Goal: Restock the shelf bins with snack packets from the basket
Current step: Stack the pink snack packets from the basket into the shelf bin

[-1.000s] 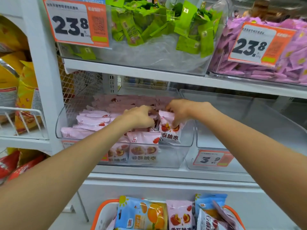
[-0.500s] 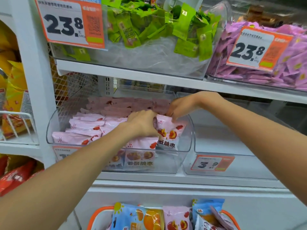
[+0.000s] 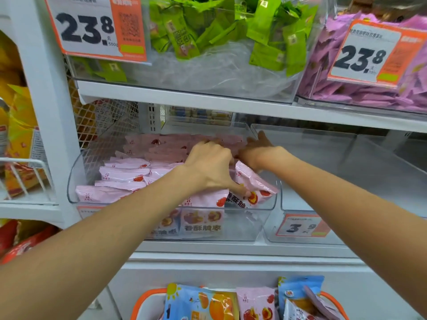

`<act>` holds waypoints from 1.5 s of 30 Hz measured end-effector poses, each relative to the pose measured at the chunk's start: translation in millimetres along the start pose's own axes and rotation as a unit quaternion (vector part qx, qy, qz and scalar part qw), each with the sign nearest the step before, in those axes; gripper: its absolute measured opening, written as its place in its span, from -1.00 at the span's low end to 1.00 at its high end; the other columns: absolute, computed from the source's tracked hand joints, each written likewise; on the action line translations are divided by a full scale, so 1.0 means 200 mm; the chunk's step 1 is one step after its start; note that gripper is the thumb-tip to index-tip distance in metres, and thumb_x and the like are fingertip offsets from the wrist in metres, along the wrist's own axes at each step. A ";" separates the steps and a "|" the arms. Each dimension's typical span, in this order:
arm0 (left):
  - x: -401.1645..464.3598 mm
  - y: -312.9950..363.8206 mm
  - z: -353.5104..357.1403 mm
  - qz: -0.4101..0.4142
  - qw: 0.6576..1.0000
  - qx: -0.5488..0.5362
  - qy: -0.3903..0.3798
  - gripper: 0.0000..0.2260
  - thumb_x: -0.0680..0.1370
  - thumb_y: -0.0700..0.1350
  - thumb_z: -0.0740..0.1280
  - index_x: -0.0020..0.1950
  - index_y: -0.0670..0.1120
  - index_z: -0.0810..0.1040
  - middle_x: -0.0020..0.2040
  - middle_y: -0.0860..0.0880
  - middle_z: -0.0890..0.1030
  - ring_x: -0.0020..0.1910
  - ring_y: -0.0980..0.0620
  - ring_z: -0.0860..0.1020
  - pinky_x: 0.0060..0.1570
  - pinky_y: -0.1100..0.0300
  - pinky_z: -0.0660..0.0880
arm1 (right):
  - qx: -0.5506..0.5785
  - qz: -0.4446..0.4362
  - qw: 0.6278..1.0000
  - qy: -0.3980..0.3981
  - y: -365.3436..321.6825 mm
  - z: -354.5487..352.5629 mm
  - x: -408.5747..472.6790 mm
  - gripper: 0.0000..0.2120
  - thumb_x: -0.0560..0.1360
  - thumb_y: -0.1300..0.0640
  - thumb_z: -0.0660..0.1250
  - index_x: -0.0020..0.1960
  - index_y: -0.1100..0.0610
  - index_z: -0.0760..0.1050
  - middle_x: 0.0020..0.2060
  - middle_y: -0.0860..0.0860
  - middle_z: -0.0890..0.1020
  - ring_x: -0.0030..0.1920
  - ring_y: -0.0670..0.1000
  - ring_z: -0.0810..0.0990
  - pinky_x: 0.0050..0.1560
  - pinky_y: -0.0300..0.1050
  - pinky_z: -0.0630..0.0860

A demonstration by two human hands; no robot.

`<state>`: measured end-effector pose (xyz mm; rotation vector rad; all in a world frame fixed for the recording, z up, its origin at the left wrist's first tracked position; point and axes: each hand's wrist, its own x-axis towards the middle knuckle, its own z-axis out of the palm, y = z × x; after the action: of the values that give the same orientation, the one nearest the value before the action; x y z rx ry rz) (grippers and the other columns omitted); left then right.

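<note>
Both hands inside clear shelf bin (image 3: 265, 225) on the middle shelf, left hand (image 3: 211, 166) with thumb pressing down a tilted pink packet (image 3: 254, 185), right hand (image 3: 258, 151) just behind, fingers blurred, cannot tell their state, orange basket (image 3: 147, 301) with more packets near, below.

Two bare forearms reach in from the 7 and 4 o'clock corners, with no sleeve, watch or bracelet showing on either. The left hand (image 3: 211, 165) and right hand (image 3: 258, 153) wear no gloves or rings.
</note>
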<state>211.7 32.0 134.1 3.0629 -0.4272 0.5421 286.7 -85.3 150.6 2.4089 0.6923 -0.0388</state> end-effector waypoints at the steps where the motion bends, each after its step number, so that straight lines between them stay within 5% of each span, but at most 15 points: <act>1: 0.00 0.00 0.00 0.012 1.000 -0.003 0.020 -0.44 0.20 0.50 0.32 -0.22 0.02 0.56 -0.33 0.05 0.55 -0.21 -0.01 0.47 -0.18 0.12 0.32 | 0.021 0.001 1.000 0.015 0.00 0.00 -0.01 -0.64 0.59 0.00 0.14 0.38 -0.05 0.30 0.41 0.00 0.33 0.46 0.08 0.17 0.43 0.13 0.02; 5: 0.01 0.00 -0.02 -0.027 0.998 -0.057 -0.028 -0.46 0.18 0.44 0.41 -0.21 -0.01 0.59 -0.32 0.05 0.59 -0.24 -0.02 0.55 -0.27 0.14 0.38 | 0.075 0.008 0.994 0.083 0.03 0.00 -0.05 -0.84 0.56 0.04 0.18 0.10 0.00 0.46 0.12 0.03 0.49 0.31 0.11 0.30 0.27 0.03 0.19; 8: 0.02 -0.02 -0.04 -0.075 0.989 -0.077 -0.099 -0.45 0.15 0.42 0.46 -0.26 -0.07 0.60 -0.38 0.06 0.58 -0.26 0.00 0.56 -0.28 0.16 0.40 | 0.091 0.023 0.986 0.137 0.03 0.03 -0.09 -0.83 0.53 0.02 0.24 0.05 0.02 0.54 0.16 0.01 0.50 0.31 0.12 0.29 0.28 0.01 0.18; 12: 0.05 -0.02 -0.07 -0.088 0.981 -0.051 -0.163 -0.40 0.18 0.39 0.47 -0.05 -0.07 0.63 -0.19 0.06 0.62 -0.13 -0.04 0.55 -0.19 0.16 0.39 | 0.107 0.037 0.977 0.180 0.02 0.03 -0.12 -0.88 0.50 0.05 0.28 -0.05 0.04 0.57 0.10 0.05 0.55 0.27 0.13 0.35 0.28 -0.01 0.15; 15: 0.09 0.03 -0.07 -0.085 0.980 0.001 -0.178 -0.51 0.27 0.30 0.49 -0.26 -0.07 0.40 -0.30 0.06 0.45 -0.14 -0.05 0.49 -0.15 0.14 0.39 | 0.092 0.045 0.970 0.218 0.00 0.04 -0.14 -0.80 0.47 0.20 0.26 0.00 0.03 0.60 0.07 0.09 0.56 0.26 0.13 0.36 0.31 -0.01 0.13; 17: 0.12 0.06 -0.07 -0.078 0.979 0.036 -0.188 -0.50 0.29 0.27 0.49 -0.22 -0.08 0.34 -0.29 0.05 0.41 -0.15 -0.02 0.43 -0.14 0.13 0.37 | 0.098 0.056 0.963 0.246 0.00 0.06 -0.15 -0.77 0.48 0.21 0.25 0.06 0.03 0.60 0.07 0.11 0.57 0.26 0.14 0.37 0.32 -0.02 0.11; 23: 0.15 0.00 -0.09 -0.011 0.960 0.010 -0.280 -0.60 0.37 0.15 0.49 -0.36 -0.07 0.37 -0.40 0.01 0.43 -0.39 0.02 0.38 -0.39 0.19 0.26 | 0.173 0.054 0.961 0.210 0.05 0.02 -0.10 -0.77 0.47 -0.08 0.33 0.09 -0.08 0.57 0.16 0.01 0.59 0.23 0.09 0.46 0.27 -0.06 0.15; 30: 0.16 0.09 0.00 -0.044 0.971 0.067 -0.227 -0.56 0.38 0.24 0.44 -0.29 -0.05 0.33 -0.33 0.06 0.41 -0.17 -0.02 0.44 -0.13 0.14 0.33 | 0.132 0.048 0.968 0.210 0.05 0.03 -0.08 -0.79 0.48 -0.09 0.30 0.02 -0.01 0.59 0.05 0.06 0.62 0.17 0.12 0.48 0.20 -0.03 0.23; 35: 0.19 0.11 0.04 -0.070 0.968 0.054 -0.235 -0.55 0.35 0.24 0.47 -0.03 -0.02 0.39 -0.11 0.06 0.50 -0.02 -0.01 0.47 -0.06 0.15 0.33 | 0.218 0.022 0.963 0.156 0.04 -0.01 -0.23 -0.69 0.45 0.10 0.25 0.17 0.14 0.51 0.06 0.09 0.62 0.08 0.14 0.56 0.17 -0.02 0.44; 39: 0.15 0.05 0.03 -0.087 0.977 0.031 -0.191 -0.51 0.28 0.30 0.48 -0.23 -0.05 0.36 -0.31 0.06 0.45 -0.21 0.00 0.46 -0.19 0.17 0.34 | 0.103 -0.023 0.994 -0.040 0.00 -0.03 -0.33 -0.53 0.39 -0.23 0.38 0.08 0.09 0.40 0.22 0.05 0.47 0.39 0.12 0.23 0.45 0.24 0.00; 42: 0.10 0.02 0.03 -0.085 0.985 0.037 -0.145 -0.45 0.23 0.36 0.46 -0.09 -0.02 0.40 -0.22 0.05 0.49 -0.18 -0.02 0.46 -0.21 0.17 0.33 | -0.007 -0.012 1.000 0.012 -0.07 0.00 -0.28 -0.32 0.30 -0.33 0.41 0.26 0.05 0.45 0.28 0.00 0.47 0.42 0.11 0.20 0.43 0.26 -0.10; 45: 0.09 0.00 0.02 -0.085 0.985 0.027 -0.145 -0.47 0.23 0.35 0.48 -0.05 -0.01 0.52 -0.20 0.05 0.54 -0.14 -0.02 0.51 -0.22 0.16 0.35 | -0.017 0.000 0.997 0.070 -0.11 0.02 -0.23 -0.30 0.26 -0.31 0.46 0.28 0.01 0.45 0.24 -0.02 0.52 0.37 0.09 0.31 0.44 0.12 0.02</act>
<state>229.5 26.9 137.3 3.1966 -0.1511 0.1033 237.1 -94.3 143.0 2.3963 0.7510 0.1423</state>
